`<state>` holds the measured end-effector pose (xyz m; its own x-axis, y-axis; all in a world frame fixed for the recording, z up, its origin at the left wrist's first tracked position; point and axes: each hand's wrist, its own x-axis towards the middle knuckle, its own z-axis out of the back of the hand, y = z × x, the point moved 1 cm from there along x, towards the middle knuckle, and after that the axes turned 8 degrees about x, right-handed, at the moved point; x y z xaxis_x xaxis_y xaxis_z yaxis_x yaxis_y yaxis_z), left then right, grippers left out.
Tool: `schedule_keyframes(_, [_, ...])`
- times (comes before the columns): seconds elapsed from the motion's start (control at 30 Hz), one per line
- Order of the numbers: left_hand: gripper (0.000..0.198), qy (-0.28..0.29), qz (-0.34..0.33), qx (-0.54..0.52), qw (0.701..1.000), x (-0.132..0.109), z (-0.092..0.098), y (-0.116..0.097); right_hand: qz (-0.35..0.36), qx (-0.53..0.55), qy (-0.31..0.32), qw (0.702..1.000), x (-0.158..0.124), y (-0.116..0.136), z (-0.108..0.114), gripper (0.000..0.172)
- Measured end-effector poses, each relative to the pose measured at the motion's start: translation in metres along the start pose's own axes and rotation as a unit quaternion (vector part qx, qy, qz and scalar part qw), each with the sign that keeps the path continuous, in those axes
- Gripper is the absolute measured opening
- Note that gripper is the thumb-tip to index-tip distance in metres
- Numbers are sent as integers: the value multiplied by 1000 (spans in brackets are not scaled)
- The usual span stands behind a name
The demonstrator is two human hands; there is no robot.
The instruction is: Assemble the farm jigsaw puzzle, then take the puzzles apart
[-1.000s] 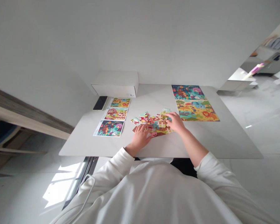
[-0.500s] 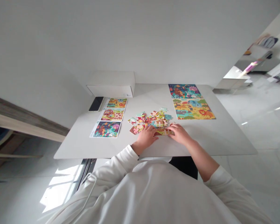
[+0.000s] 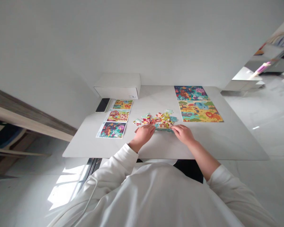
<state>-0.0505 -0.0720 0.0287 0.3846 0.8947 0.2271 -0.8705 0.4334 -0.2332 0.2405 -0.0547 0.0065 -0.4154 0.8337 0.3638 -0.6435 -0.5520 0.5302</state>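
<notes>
Between my two hands is a joined strip of jigsaw puzzle (image 3: pixel 164 129), tilted up so that its face shows only thinly and a teal edge faces me. My left hand (image 3: pixel 144 133) is closed on its left end, thumb and fingers together. At the right end, my right hand (image 3: pixel 183 134) pinches the strip with its fingertips. Just beyond the strip lies a heap of loose puzzle pieces (image 3: pixel 159 117) in red, green, pink and teal. Part of the heap is hidden behind the strip and my left hand.
Two finished puzzles, a night scene (image 3: pixel 191 93) and a yellow safari scene (image 3: pixel 200 111), lie at the right back. At left are a picture sheet (image 3: pixel 113 130), a phone (image 3: pixel 102 105) and a white box (image 3: pixel 117 92). The white table (image 3: pixel 85 149) ends close to my body.
The puzzle strip, flat on the table with its face up before, is now tilted up in my hands. My left hand has closed on its end, and the view has shifted slightly.
</notes>
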Motion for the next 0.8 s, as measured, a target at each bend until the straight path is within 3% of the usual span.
schedule_keyframes(0.2, [25,-58,-2,-26,998,6,3,18,67,-40,44,996,0,0,-24,19])
schedule_keyframes(0.3, [24,-72,-47,-57,995,3,3,24,78,-50,57,994,-2,3,-32,19])
schedule_keyframes(0.4, [25,-86,-90,-92,988,-2,6,27,93,-48,45,994,-1,6,-30,26])
schedule_keyframes(0.5, [25,-103,-72,-93,988,-6,11,30,81,-54,1,995,5,8,-21,32])
schedule_keyframes(0.63, [28,-68,-49,-77,994,-10,12,38,50,-77,-55,994,16,11,-13,40])
schedule_keyframes(0.73, [31,-6,-32,-58,998,-15,9,44,38,-91,-40,994,23,11,-16,45])
schedule_keyframes(0.8, [30,4,-9,-29,1000,-18,8,46,43,-87,-17,995,25,12,-20,47])
